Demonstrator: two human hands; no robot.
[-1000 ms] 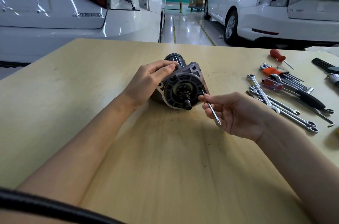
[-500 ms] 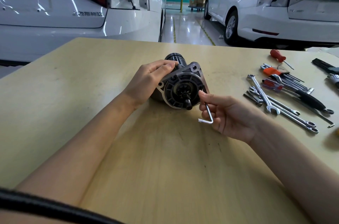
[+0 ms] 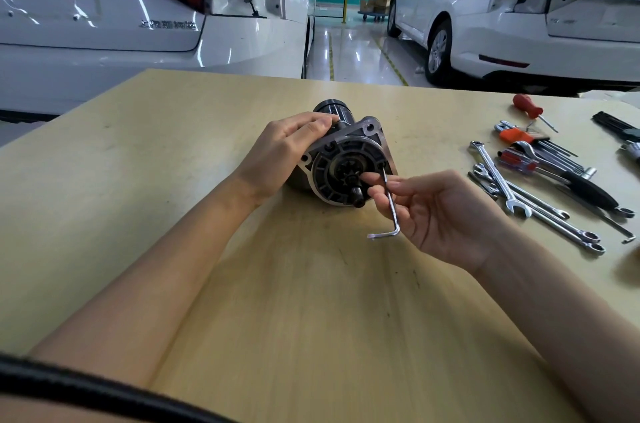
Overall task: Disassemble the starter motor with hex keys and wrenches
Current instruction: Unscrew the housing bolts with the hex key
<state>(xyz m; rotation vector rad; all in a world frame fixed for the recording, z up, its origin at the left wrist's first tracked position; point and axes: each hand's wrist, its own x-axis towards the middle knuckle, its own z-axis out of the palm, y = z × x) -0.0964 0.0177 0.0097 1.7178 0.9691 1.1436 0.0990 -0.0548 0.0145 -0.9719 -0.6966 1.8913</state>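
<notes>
Head view: the black-and-silver cylindrical starter motor (image 3: 346, 159) lies on the pale wooden surface (image 3: 173, 180). The left hand (image 3: 280, 152) grasps its body; the right hand (image 3: 436, 211) pinches a silver L-shaped hex key (image 3: 389, 204), tip at the motor's face.

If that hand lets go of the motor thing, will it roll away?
Maybe a little. The starter motor lies on its side with a round black body, so it could rock, but its flat-edged metal flange looks likely to stop it. It looks heavy, and the left hand steadies it.
</notes>
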